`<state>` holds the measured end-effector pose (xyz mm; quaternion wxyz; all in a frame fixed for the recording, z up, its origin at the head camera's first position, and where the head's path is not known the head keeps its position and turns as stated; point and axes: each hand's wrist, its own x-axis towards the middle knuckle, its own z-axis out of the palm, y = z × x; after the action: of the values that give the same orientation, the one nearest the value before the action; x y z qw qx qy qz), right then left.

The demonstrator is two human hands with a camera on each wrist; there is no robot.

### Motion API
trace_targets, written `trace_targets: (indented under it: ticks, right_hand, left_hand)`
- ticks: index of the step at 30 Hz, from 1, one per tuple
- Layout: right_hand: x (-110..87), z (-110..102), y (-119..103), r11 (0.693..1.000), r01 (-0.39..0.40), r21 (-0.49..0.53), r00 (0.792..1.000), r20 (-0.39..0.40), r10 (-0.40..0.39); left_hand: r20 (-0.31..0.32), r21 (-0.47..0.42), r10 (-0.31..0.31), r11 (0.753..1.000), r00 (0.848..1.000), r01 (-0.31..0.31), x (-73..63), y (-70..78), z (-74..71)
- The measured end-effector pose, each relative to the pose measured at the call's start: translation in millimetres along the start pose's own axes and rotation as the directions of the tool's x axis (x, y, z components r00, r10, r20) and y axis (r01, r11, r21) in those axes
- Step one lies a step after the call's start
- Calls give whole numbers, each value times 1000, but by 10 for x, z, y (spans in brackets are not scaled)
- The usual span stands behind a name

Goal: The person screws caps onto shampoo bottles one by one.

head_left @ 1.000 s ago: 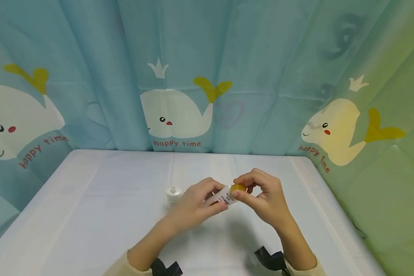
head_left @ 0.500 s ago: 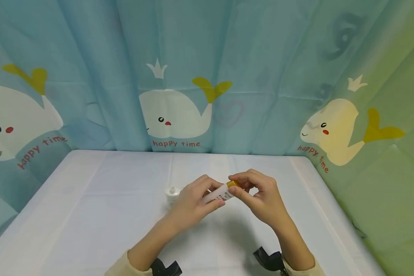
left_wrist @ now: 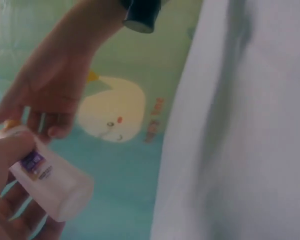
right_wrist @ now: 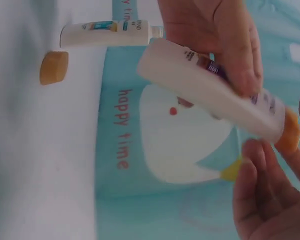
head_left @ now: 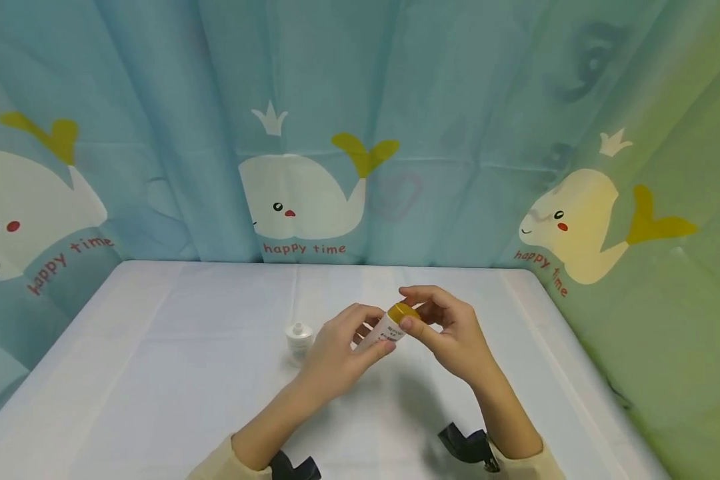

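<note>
My left hand grips a small white plastic bottle, tilted above the table with its yellow cap up and to the right. Printed labels show on the bottle's side in both wrist views. At the cap is my right hand, its thumb against the side and its index finger lifted off. The other right fingers are loosely bent beside the bottle's neck in the right wrist view. Behind the left hand stands a second white bottle, upright and uncapped, its narrow nozzle bare.
A loose yellow cap lies on the white table near the standing bottle, seen in the right wrist view; the left arm hides it from the head camera. A blue-green whale-print curtain hangs along the back and right edges.
The right fingers were pinching the yellow cap half a second ago; now the index finger has risen off it. The held bottle has tipped a little more upright.
</note>
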<state>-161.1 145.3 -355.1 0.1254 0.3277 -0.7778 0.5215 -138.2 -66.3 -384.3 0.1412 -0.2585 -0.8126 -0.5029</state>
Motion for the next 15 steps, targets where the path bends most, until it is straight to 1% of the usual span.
trace_targets:
  ticks: [2, 4, 6, 8, 11, 15]
  right_hand:
    - [-16, -14, 66, 997, -62, 55, 997, 43, 59]
    - [-52, -15, 140, 990, -121, 74, 990, 81, 115]
    - [-100, -9, 213, 982, -179, 65, 980, 104, 172]
    - [-145, -2, 274, 975, -220, 43, 971, 106, 214]
    - [-196, -10, 354, 969, -245, 13, 966, 86, 243]
    - [-266, -73, 463, 966, -257, 9, 965, 51, 256]
  left_hand:
    - [-10, -72, -42, 997, 999, 41, 19, -20, 18]
    - [-5, -149, -85, 985, 996, 83, 39, -52, 45]
    - [10, -218, -124, 968, 992, 123, 57, -91, 88]
    - [29, -273, -154, 949, 988, 156, 80, -125, 149]
    - [54, -318, -187, 928, 981, 195, 118, -154, 249]
    - [69, -327, -201, 921, 977, 213, 177, -175, 367]
